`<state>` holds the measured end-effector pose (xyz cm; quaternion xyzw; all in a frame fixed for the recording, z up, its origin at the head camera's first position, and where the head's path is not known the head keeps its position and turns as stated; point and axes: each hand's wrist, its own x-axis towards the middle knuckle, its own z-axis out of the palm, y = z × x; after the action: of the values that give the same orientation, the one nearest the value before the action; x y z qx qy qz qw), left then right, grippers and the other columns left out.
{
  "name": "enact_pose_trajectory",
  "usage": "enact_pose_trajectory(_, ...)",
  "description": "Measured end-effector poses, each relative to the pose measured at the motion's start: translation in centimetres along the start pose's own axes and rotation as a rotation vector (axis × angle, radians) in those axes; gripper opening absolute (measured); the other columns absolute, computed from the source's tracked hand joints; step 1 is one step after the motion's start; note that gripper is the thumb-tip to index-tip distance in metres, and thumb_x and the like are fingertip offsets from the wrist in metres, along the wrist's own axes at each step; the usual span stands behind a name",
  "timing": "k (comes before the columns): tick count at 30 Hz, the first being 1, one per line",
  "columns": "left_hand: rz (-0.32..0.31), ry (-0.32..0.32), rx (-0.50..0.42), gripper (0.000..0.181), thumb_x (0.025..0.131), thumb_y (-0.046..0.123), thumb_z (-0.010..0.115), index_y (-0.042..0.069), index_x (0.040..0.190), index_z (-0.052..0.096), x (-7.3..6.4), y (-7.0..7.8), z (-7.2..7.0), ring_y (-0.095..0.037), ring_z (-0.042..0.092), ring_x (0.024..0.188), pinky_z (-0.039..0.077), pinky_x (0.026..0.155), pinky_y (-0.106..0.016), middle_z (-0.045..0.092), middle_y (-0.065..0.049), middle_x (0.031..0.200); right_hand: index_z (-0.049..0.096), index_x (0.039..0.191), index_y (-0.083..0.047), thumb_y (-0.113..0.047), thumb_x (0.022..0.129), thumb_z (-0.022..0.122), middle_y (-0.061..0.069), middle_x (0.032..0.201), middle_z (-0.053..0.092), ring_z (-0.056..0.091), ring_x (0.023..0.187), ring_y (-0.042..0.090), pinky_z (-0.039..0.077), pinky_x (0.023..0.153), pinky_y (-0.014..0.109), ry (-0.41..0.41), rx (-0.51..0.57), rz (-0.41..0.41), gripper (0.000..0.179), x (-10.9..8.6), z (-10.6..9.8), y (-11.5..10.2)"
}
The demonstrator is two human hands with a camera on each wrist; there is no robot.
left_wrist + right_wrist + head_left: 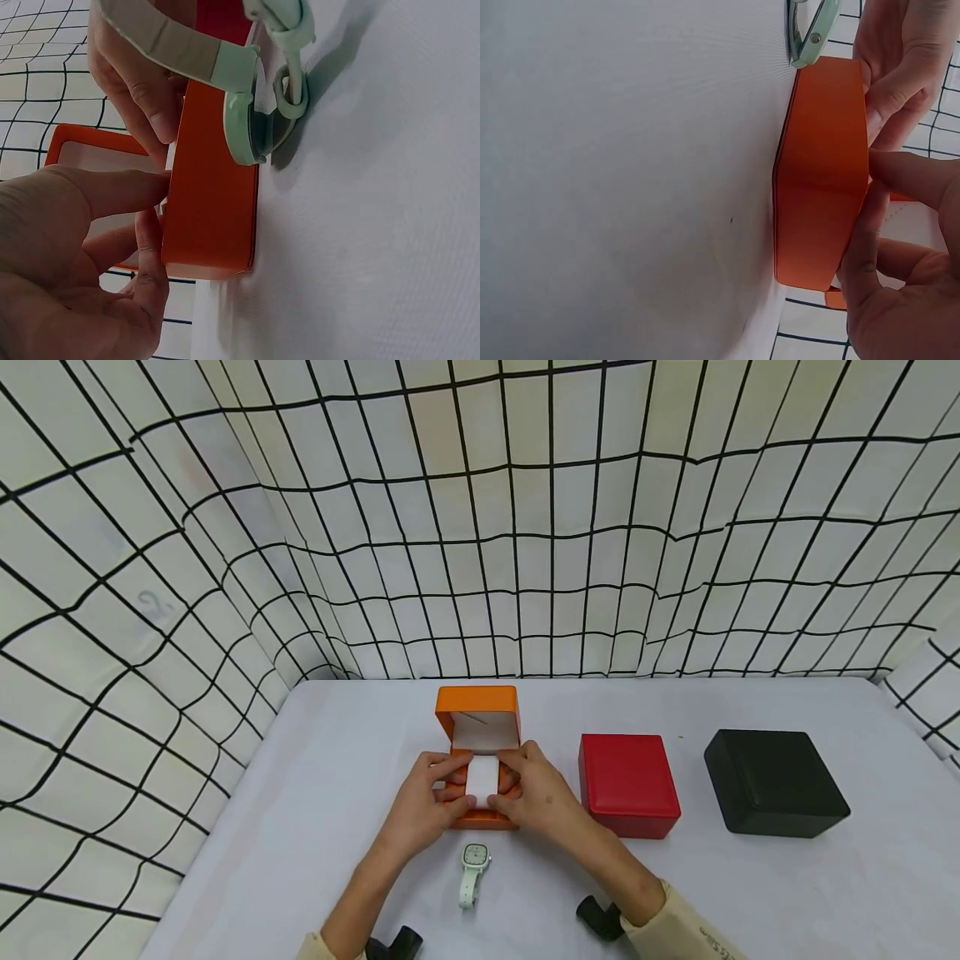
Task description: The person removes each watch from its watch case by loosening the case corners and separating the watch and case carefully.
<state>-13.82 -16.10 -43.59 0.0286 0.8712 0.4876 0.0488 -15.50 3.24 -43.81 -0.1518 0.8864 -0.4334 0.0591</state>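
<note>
An orange watch box (480, 821) stands with its lid (477, 697) raised, and a white cushion (482, 781) sits inside it. My left hand (422, 802) holds the cushion along its left side, thumb at the near corner and index finger at the far one. On the opposite side my right hand (538, 789) grips it the same way. In the wrist views the fingertips reach in over the rim of the box, and its walls hide the cushion's lower part. A pale green watch (473, 872) lies on the table just in front of the box.
To the right of the orange box are a closed red box (628, 785) and, farther right, a closed black box (776, 782). A white cloth covers the table (315, 827). Black netting (517, 535) over white sheeting rises behind and at the sides.
</note>
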Motion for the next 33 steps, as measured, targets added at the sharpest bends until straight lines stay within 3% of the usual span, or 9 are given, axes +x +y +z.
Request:
enact_pose_trajectory(8, -0.008, -0.013, 0.002, 0.056, 0.087, -0.001, 0.08, 0.009, 0.14, 0.065, 0.1, 0.1, 0.2, -0.019, 0.068, 0.1, 0.062, 0.087, -0.026, 0.051, -0.015, 0.135, 0.065, 0.134, 0.002, -0.009, 0.086, 0.083, 0.009, 0.111, 0.058, 0.063, 0.094, 0.015, 0.06, 0.076, 0.021, -0.025, 0.091, 0.043, 0.052, -0.3, -0.9, 0.1)
enact_pose_trajectory(16, -0.03, 0.035, -0.031, 0.055, 0.086, -0.005, 0.078, 0.005, 0.139, 0.065, 0.0, 0.1, 0.2, -0.021, 0.064, 0.108, 0.061, 0.092, -0.024, 0.054, -0.014, 0.128, 0.065, 0.131, -0.001, -0.013, 0.092, 0.079, 0.01, 0.116, 0.063, 0.068, 0.1, 0.017, 0.064, 0.083, 0.03, -0.083, 0.092, -0.036, 0.044, -1.4, -2.6, -1.0)
enact_pose_trajectory(21, -0.03, 0.056, -0.028, 0.051, 0.088, -0.004, 0.077, 0.004, 0.137, 0.064, -0.2, 0.2, 0.3, -0.024, 0.065, 0.111, 0.061, 0.092, -0.026, 0.055, -0.016, 0.13, 0.065, 0.132, -0.006, -0.016, 0.092, 0.079, 0.008, 0.118, 0.064, 0.067, 0.105, 0.019, 0.064, 0.086, 0.035, -0.115, 0.023, -0.054, 0.044, -2.7, -4.4, -1.9)
enact_pose_trajectory(27, -0.052, 0.091, -0.01, 0.045, 0.091, 0.002, 0.077, 0.007, 0.134, 0.066, -0.6, 0.6, 0.6, -0.023, 0.066, 0.105, 0.063, 0.086, -0.025, 0.056, -0.015, 0.129, 0.067, 0.131, -0.015, -0.019, 0.092, 0.079, 0.0, 0.117, 0.065, 0.068, 0.106, 0.02, 0.064, 0.088, 0.038, -0.075, -0.037, -0.06, 0.041, -3.9, -6.5, -1.9)
enact_pose_trajectory(33, -0.033, 0.124, -0.004, 0.038, 0.093, 0.007, 0.076, 0.007, 0.13, 0.068, -0.8, 1.2, 1.1, -0.023, 0.062, 0.106, 0.056, 0.076, -0.017, 0.055, -0.014, 0.128, 0.069, 0.126, -0.022, -0.019, 0.091, 0.081, -0.008, 0.114, 0.066, 0.066, 0.097, 0.009, 0.063, 0.085, 0.031, 0.012, -0.091, -0.074, 0.037, -4.7, -7.7, -1.0)
